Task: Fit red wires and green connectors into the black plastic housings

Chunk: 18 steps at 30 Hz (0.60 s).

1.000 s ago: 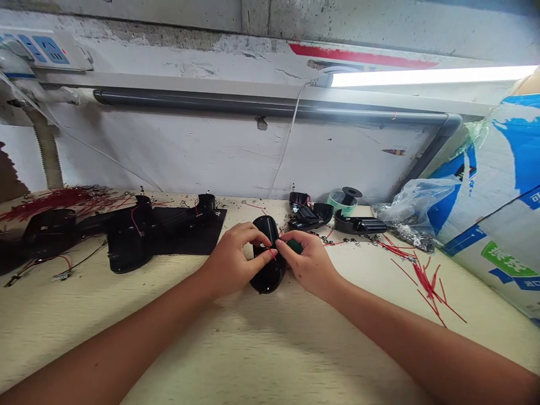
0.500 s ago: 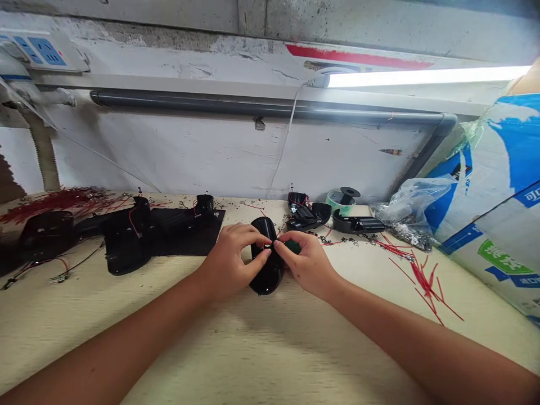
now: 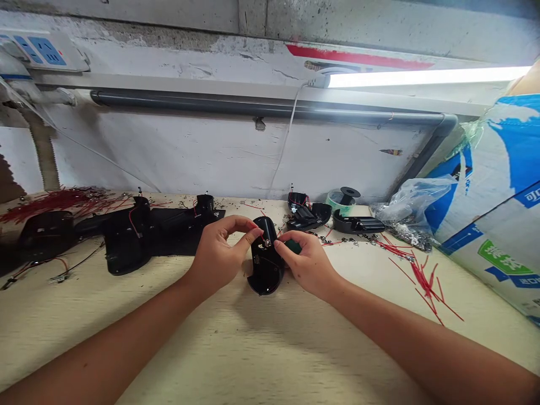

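Observation:
A black oval plastic shell [image 3: 265, 265] lies on the pale wooden bench, open side up. My left hand [image 3: 219, 253] is beside its left edge, thumb and forefinger pinched on a thin red wire [image 3: 258, 232] above the shell. My right hand [image 3: 307, 263] grips the shell's right side, and its fingers press a small metal contact [image 3: 267, 243] inside it. A dark green part [image 3: 294, 246] shows under my right fingers.
More black shells [image 3: 126, 239] and red wires lie at the left. Two open shells [image 3: 310, 215], a green tape roll [image 3: 341, 198], a clear bag [image 3: 411, 211] of metal bits and loose red wires [image 3: 426, 281] are at the right. Blue-and-white sacks [image 3: 498, 191] stand at the far right.
My left hand has lifted and drawn back to the left, pulling the red wire up off the shell. My right hand has stayed on the shell.

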{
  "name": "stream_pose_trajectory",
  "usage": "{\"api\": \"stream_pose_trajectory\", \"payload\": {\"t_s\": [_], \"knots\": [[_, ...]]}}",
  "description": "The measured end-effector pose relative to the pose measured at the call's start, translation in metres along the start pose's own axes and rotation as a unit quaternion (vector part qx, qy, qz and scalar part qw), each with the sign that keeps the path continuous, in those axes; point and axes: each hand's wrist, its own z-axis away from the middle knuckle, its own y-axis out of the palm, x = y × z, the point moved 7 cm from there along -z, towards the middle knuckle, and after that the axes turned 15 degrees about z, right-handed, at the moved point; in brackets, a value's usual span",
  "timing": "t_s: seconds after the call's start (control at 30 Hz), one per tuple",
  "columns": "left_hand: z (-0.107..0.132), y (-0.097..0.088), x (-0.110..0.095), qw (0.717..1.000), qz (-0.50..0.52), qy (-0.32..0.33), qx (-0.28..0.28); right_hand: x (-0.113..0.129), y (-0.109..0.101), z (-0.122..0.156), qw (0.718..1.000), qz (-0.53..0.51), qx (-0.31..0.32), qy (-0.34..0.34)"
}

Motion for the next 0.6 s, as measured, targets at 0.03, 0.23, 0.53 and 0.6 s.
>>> {"api": "stream_pose_trajectory", "payload": {"t_s": [0.03,0.23,0.53,0.6], "knots": [[0.000,-0.001,-0.001,1.000,0.001,0.003,-0.006,-0.001,0.001,-0.001,1.000,-0.005,0.003,0.000],[0.006,0.006,-0.015,0.996,-0.067,0.057,0.035,0.000,-0.002,-0.001,1.000,0.023,-0.009,-0.018],[0.011,0.013,-0.021,0.980,-0.093,0.146,0.096,0.003,-0.004,0.000,0.999,0.026,-0.014,-0.012],[0.011,0.014,-0.019,0.981,-0.096,0.135,0.099,0.002,-0.003,-0.001,1.000,0.022,-0.012,-0.001]]}}
